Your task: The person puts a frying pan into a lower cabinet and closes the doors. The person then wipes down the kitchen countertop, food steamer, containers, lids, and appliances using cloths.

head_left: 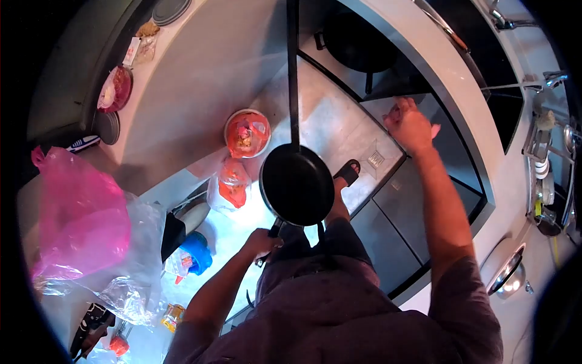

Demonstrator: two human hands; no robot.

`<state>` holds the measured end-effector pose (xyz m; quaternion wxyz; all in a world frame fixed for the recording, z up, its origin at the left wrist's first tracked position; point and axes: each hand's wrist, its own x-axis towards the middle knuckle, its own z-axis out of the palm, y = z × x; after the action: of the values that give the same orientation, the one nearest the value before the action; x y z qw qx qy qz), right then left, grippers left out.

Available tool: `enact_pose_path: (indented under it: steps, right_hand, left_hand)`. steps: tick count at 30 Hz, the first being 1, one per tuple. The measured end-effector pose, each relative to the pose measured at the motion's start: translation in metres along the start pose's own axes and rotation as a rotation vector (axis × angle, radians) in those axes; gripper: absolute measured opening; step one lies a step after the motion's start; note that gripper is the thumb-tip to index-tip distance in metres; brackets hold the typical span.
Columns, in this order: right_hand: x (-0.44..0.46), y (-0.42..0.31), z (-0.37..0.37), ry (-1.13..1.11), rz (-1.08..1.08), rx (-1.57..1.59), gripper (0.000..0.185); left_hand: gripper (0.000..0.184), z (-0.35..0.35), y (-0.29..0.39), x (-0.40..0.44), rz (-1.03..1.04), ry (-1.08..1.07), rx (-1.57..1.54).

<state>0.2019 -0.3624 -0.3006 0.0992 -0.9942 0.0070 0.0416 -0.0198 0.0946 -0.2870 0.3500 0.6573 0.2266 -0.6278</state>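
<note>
The frying pan [297, 185] at the centre has a smooth, matt black inside. Toward nine o'clock, the pink bag [82, 212] is thin, glossy, see-through plastic; at eight, the clear bag [136, 252] is shiny, crinkled plastic. At four, the grey panels [418, 218] look smooth and satiny; the rounded vessel [509, 279] beyond is polished metal. At six, the shirt [339, 309] is matt cloth.
</note>
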Motion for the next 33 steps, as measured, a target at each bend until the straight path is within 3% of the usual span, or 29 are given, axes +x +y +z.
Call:
enact_pose_path:
  steps: [2, 4, 6, 8, 10, 11, 12, 14, 16, 17, 18, 19, 20, 24, 28, 30, 32, 33]
  right_hand:
    - [0.009, -0.012, -0.018, -0.304, 0.049, 0.286, 0.067]
    - [0.008, -0.045, -0.033, -0.629, 0.094, 0.683, 0.069]
    - [-0.009, -0.080, -0.023, -0.623, -0.186, 0.707, 0.069]
    - [-0.010, -0.126, -0.041, -0.907, 0.162, 0.655, 0.070]
    - [-0.020, -0.125, -0.033, -0.837, 0.043, 0.632, 0.072]
    - [-0.023, -0.118, -0.027, -0.797, -0.009, 0.613, 0.072]
    - [-0.026, -0.108, -0.017, -0.770, -0.248, 0.508, 0.074]
    - [-0.030, -0.088, -0.010, -0.629, -0.362, 0.436, 0.073]
    - [-0.022, -0.068, -0.022, -0.333, -0.200, 0.172, 0.071]
    - [-0.013, -0.058, -0.038, -0.338, -0.064, 0.073, 0.073]
    - [-0.006, -0.032, -0.026, -0.211, -0.037, -0.032, 0.078]
    - [0.003, -0.030, -0.044, -0.252, 0.083, -0.201, 0.080]
    - [0.013, -0.013, -0.042, -0.313, 0.126, -0.301, 0.095]
    - [0.043, 0.043, -0.022, -0.378, 0.176, -0.512, 0.086]
    - [0.029, 0.000, -0.042, -0.419, 0.219, -0.338, 0.052]
    - [-0.010, -0.032, -0.049, -0.360, 0.292, -0.135, 0.058]
    - [-0.071, -0.045, -0.047, -0.225, 0.229, 0.063, 0.064]
    - [-0.102, -0.052, -0.045, -0.136, 0.225, 0.218, 0.071]
  left_hand:
    - [0.024, 0.008, 0.004, 0.019, -0.012, -0.022, -0.106]
    - [0.025, 0.011, 0.029, 0.016, 0.010, -0.009, -0.018]
    - [0.027, 0.018, 0.026, 0.029, 0.003, -0.048, 0.010]
    - [0.029, 0.024, 0.018, 0.033, -0.029, -0.053, 0.022]
    - [0.030, 0.034, 0.012, 0.033, -0.069, -0.047, 0.041]
    - [0.031, 0.042, -0.007, 0.047, -0.011, 0.010, 0.128]
    - [0.034, 0.046, -0.011, 0.044, 0.064, -0.014, 0.140]
    - [0.038, 0.048, -0.017, 0.043, 0.116, -0.030, 0.207]
    - [0.041, 0.050, 0.004, 0.024, -0.039, -0.089, 0.046]
    - [0.040, 0.047, 0.019, 0.016, -0.091, -0.124, 0.073]
    - [0.039, 0.054, 0.002, 0.029, -0.029, -0.109, 0.037]
    - [0.037, 0.056, 0.010, 0.024, -0.025, -0.106, 0.035]
    - [0.036, 0.055, 0.018, 0.018, -0.023, -0.100, 0.032]
    - [0.034, 0.060, 0.021, 0.037, 0.069, -0.087, 0.079]
    - [0.031, 0.058, 0.032, 0.048, 0.101, -0.098, 0.024]
    - [0.029, 0.056, 0.051, 0.039, 0.098, -0.097, -0.120]
    - [0.025, 0.057, 0.034, 0.070, 0.004, -0.269, -0.608]
    - [0.025, 0.050, 0.046, 0.064, -0.016, -0.317, -0.692]
